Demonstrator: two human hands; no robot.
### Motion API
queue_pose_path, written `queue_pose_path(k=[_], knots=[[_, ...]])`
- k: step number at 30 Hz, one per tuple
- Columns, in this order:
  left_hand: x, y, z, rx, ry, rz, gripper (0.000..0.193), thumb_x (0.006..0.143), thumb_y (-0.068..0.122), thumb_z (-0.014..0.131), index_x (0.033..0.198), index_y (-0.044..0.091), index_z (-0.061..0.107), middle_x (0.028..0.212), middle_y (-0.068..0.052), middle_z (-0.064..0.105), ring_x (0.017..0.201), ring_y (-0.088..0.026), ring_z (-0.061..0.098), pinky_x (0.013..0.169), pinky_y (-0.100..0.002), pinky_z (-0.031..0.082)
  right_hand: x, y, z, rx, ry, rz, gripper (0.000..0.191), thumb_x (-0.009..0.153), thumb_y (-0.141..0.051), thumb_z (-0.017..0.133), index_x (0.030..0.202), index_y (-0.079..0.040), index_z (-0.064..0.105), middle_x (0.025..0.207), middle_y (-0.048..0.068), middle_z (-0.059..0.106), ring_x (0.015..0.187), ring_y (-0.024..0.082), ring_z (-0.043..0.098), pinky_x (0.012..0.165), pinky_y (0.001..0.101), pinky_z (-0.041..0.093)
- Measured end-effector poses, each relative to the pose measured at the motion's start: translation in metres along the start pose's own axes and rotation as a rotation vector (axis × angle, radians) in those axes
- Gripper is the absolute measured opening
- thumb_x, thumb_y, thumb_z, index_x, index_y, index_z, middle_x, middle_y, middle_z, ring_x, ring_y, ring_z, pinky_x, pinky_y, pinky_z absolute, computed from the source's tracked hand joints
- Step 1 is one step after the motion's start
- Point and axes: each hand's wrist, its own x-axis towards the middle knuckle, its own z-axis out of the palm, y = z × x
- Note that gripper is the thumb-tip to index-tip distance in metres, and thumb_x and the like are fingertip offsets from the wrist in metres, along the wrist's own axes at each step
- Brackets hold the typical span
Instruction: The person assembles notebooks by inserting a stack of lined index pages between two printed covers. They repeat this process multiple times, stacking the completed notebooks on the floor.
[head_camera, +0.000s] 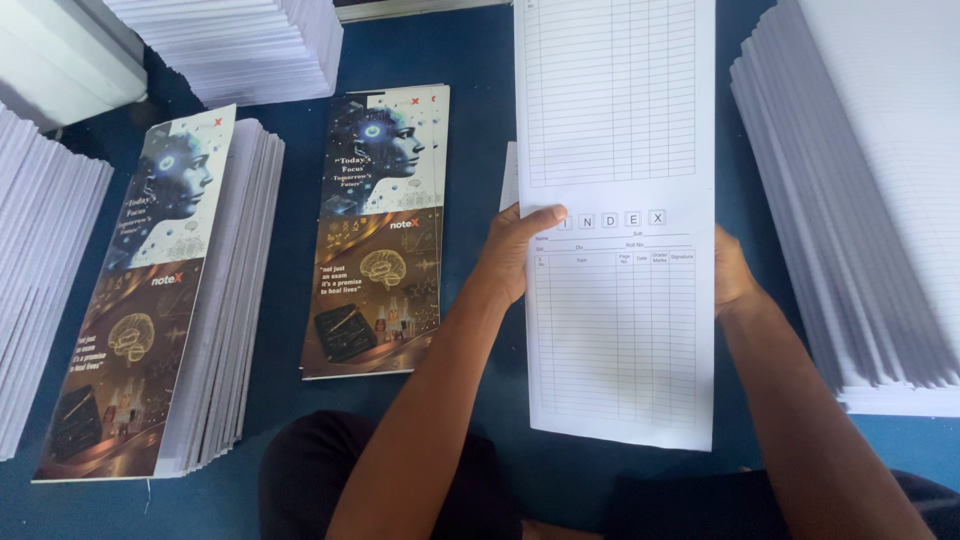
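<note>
From my feed, the ruled sheet (620, 200) runs off the top edge at twelve o'clock, so I can't see its upper end. It covers most of my right hand (733, 275); only a sliver shows at its three o'clock side, and I can't make out that grip. My left hand (515, 250) shows a thumb on the sheet, with the fingers hidden behind it. The white paper stack (860, 200) at three o'clock is cut by the frame. The table (480, 60) vanishes under everything.

Soft, even daylight, fairly bright. White printed sheet (620, 200) glows pale, no harsh glare. Faint shadows under paper stacks (860, 200) on blue floor (480, 50). Picture mostly sharp; edges slightly stretched. Glossy covers (380, 230) show little shine.
</note>
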Motion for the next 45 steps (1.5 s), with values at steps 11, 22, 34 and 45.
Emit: queue_pose_path(k=[11,22,34,45], knots=[[0.006,-0.008,0.002,0.044,0.066,-0.046,0.056,0.073,0.021,0.078,0.119,-0.008,0.065,0.106,-0.029,0.071,0.101,-0.038,0.072,0.082,-0.049,0.061,-0.03,-0.038,0.018,0.116,0.09,0.177,0.114,0.076,-0.084,0.035,0.157,-0.004,0.027,0.159,0.029,0.03,0.147,0.046,0.031,0.105,0.0675,0.037],[0.013,-0.034,-0.017,0.065,0.135,-0.14,0.066,0.073,0.022,0.078,0.126,-0.011,0.06,0.115,-0.033,0.067,0.108,-0.041,0.069,0.088,-0.051,0.059,-0.014,-0.008,0.012,-0.012,-0.011,0.231,0.098,0.064,-0.037,0.079,0.143,0.012,0.046,0.13,0.041,0.06,0.124,0.052,0.06,0.098,0.06,0.051],[0.009,-0.033,-0.019,0.027,0.133,-0.132,0.073,0.069,0.024,0.08,0.128,-0.013,0.057,0.115,-0.036,0.065,0.109,-0.045,0.068,0.087,-0.055,0.06,-0.023,-0.022,0.018,0.167,0.001,-0.034,0.103,0.065,-0.036,0.076,0.153,0.002,0.037,0.135,0.036,0.057,0.129,0.048,0.056,0.101,0.0547,0.051],[0.001,-0.023,0.01,0.004,-0.062,-0.185,0.088,0.061,0.031,0.085,0.131,-0.012,0.055,0.116,-0.039,0.064,0.114,-0.052,0.062,0.087,-0.064,0.054,-0.011,-0.023,-0.002,0.336,0.13,-0.083,0.053,0.105,-0.035,0.045,0.145,-0.001,0.055,0.137,0.017,0.066,0.116,0.025,0.07,0.088,0.037,0.063]])
